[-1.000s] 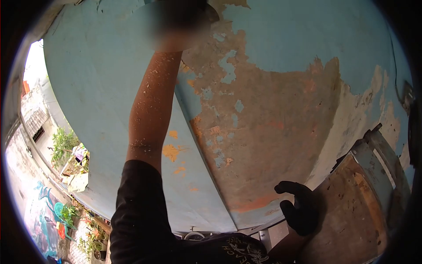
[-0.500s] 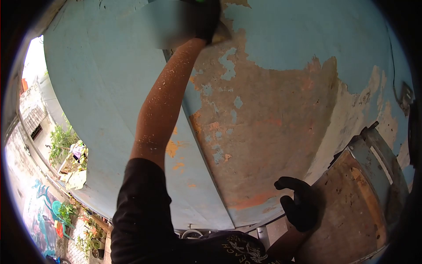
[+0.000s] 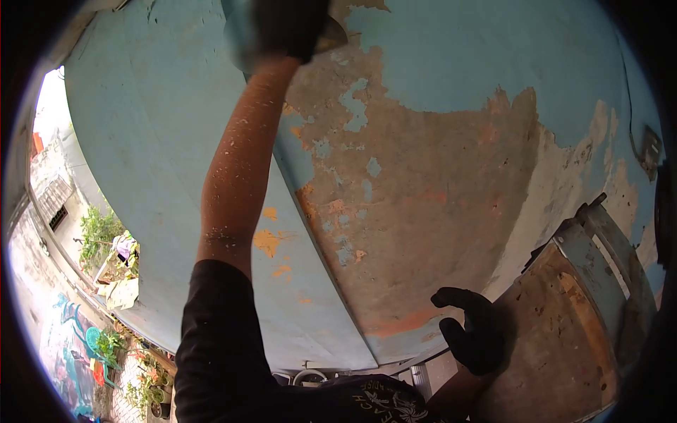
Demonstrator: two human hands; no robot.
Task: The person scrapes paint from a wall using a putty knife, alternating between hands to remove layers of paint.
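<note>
My left hand [image 3: 293, 28], in a dark glove, is raised against the wall at the top of the view, smeared by motion. A brownish, wedge-like piece [image 3: 333, 35] sticks out on its right side, and a blurred rounded shape [image 3: 238, 42] shows on its left; I cannot tell what tool this is. Pale flecks dot the forearm. Around it, blue paint [image 3: 451, 63] borders a bare brown patch [image 3: 430, 176] with ragged edges. My right hand [image 3: 476, 335], gloved in black, hovers low on the right, thumb and fingers curved apart with nothing between them.
A worn brown board [image 3: 543, 331] with a metal-edged frame stands close by my right hand. A vertical seam [image 3: 321, 247] divides the wall. Wire runs to an outlet box [image 3: 650, 151] at far right. Potted plants [image 3: 155, 395] line the outdoor passage at left.
My left hand and forearm have shifted a little left and up along the wall. My right hand keeps its curved pose, slightly further left in view.
</note>
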